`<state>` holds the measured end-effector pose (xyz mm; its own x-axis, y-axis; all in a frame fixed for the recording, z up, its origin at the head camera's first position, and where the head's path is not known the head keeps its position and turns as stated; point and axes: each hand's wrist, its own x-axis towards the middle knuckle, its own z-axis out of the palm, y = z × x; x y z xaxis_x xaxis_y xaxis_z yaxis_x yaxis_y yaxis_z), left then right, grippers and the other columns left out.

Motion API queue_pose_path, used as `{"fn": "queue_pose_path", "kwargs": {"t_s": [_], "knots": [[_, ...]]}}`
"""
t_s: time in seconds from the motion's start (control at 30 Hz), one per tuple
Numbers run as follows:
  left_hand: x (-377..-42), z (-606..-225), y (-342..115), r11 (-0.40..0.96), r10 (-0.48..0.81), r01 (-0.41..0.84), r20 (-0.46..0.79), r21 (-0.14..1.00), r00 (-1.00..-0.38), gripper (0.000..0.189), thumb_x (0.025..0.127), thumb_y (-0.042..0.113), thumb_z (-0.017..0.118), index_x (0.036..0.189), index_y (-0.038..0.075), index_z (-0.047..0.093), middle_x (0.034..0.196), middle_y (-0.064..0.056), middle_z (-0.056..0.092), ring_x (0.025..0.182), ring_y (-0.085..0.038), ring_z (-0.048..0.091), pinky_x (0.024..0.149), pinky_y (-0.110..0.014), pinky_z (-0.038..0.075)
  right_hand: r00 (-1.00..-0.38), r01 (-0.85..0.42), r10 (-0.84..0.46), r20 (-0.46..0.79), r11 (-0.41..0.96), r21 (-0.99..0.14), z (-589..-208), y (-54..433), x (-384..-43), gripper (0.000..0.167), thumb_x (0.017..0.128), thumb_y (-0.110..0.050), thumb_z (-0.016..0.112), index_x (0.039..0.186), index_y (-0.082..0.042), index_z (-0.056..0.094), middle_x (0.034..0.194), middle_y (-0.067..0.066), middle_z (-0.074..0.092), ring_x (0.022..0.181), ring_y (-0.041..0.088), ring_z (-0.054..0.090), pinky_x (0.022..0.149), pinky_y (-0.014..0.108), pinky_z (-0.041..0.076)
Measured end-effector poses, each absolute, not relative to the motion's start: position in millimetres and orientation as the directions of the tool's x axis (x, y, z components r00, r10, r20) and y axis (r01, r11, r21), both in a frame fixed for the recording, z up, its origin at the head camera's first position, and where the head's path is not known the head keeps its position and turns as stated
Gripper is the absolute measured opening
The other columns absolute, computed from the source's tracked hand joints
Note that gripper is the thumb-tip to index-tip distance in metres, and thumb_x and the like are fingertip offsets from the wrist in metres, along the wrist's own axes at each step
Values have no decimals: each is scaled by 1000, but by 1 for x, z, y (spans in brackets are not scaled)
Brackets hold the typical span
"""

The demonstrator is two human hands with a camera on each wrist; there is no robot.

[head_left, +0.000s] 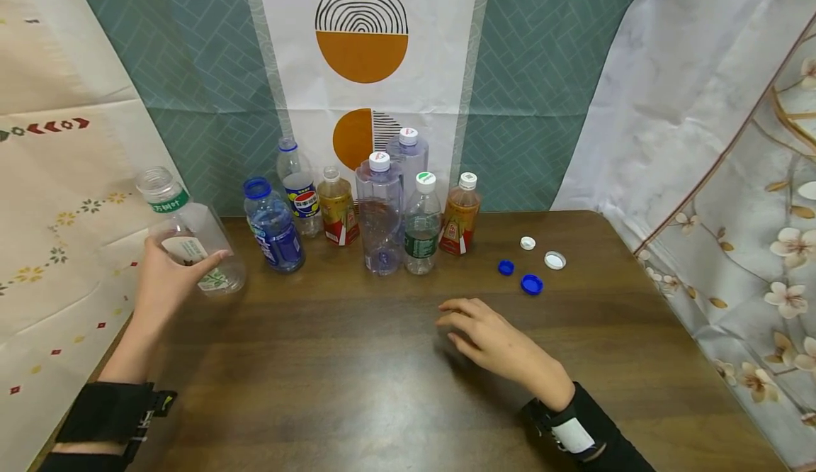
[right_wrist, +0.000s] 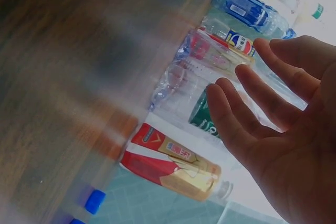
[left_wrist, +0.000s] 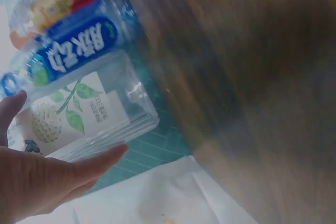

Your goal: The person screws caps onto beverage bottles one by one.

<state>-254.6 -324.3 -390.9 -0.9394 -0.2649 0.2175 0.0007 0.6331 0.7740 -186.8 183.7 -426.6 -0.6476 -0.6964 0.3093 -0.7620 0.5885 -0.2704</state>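
Note:
At the left end of the table, my left hand [head_left: 171, 271] grips a large clear plastic bottle [head_left: 219, 234] around its body, thumb on the near side. This bottle has a green neck band, a white label with leaves and an uncapped mouth, and it leans to the left. In the left wrist view the bottle [left_wrist: 134, 95] lies between thumb and fingers, beside a blue bottle [left_wrist: 84, 45]. My right hand [head_left: 494, 341] hovers over the middle right of the table, fingers loosely bent and holding nothing. Its palm [right_wrist: 294, 156] faces the row of bottles in the right wrist view.
An uncapped blue bottle [head_left: 274, 227] and an uncapped Pepsi-labelled bottle [head_left: 302, 199] stand nearest the held one. Several capped bottles, including a green-labelled one [head_left: 421, 234] and a red-and-gold one [head_left: 460, 217], continue rightward. Loose blue caps [head_left: 532, 285] and white caps [head_left: 554, 260] lie at right.

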Motion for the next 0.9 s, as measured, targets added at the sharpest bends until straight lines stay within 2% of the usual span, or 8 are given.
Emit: {"fn": "queue_pose_path", "kwargs": {"t_s": [0.07, 0.13, 0.27, 0.4, 0.47, 0.53, 0.9], "knots": [[-246, -389, -319, 654, -233, 19, 225, 757, -946, 87, 86, 40, 82, 144, -4, 34, 134, -21, 43, 104, -26, 44, 74, -25, 41, -650, -760, -696, 305, 590, -273, -427, 184, -187, 25, 95, -6, 71, 119, -7, 70, 132, 14, 62, 119, 28, 60, 94, 43, 55], [-238, -387, -312, 662, -206, 34, 225, 749, -952, 82, 86, 40, 82, 140, -4, 39, 131, -20, 44, 101, -24, 44, 71, -22, 39, -650, -760, -698, 300, 589, -275, -427, 184, -187, 24, 95, -7, 70, 120, -7, 70, 133, 13, 61, 119, 28, 59, 95, 43, 55], [-225, -381, -293, 677, -171, 12, 173, 736, -970, 90, 87, 44, 80, 146, -3, 32, 127, -23, 47, 98, -26, 48, 67, -25, 42, -645, -764, -705, 294, 583, -278, -427, 185, -187, 25, 96, -6, 70, 120, -6, 69, 133, 12, 61, 119, 28, 59, 96, 44, 54], [-218, -375, -270, 673, -123, 11, 126, 740, -984, 102, 86, 47, 80, 153, -2, 21, 132, -31, 48, 109, -41, 52, 79, -45, 51, -643, -765, -708, 292, 582, -275, -427, 185, -186, 25, 95, -6, 70, 120, -6, 69, 131, 13, 62, 119, 28, 60, 96, 44, 54], [-217, -373, -259, 648, -86, 31, 113, 761, -990, 105, 85, 47, 81, 154, -1, 19, 139, -33, 44, 120, -47, 50, 88, -60, 50, -642, -767, -708, 294, 582, -272, -427, 185, -186, 26, 95, -7, 71, 120, -6, 69, 131, 13, 62, 118, 28, 61, 96, 45, 54], [-216, -371, -248, 620, -47, 56, 109, 783, -993, 106, 84, 46, 83, 155, 2, 18, 142, -32, 43, 125, -48, 48, 95, -66, 46, -641, -767, -708, 295, 583, -268, -427, 185, -185, 26, 95, -7, 71, 121, -6, 69, 130, 14, 63, 118, 28, 61, 97, 45, 54], [-211, -367, -190, 511, 125, 144, 93, 848, -988, 99, 82, 36, 87, 153, 9, 23, 145, -22, 47, 129, -41, 51, 105, -64, 44, -660, -752, -696, 285, 603, -269, -426, 183, -186, 32, 96, -7, 70, 127, -1, 65, 131, 12, 63, 119, 28, 61, 98, 44, 54]]}}
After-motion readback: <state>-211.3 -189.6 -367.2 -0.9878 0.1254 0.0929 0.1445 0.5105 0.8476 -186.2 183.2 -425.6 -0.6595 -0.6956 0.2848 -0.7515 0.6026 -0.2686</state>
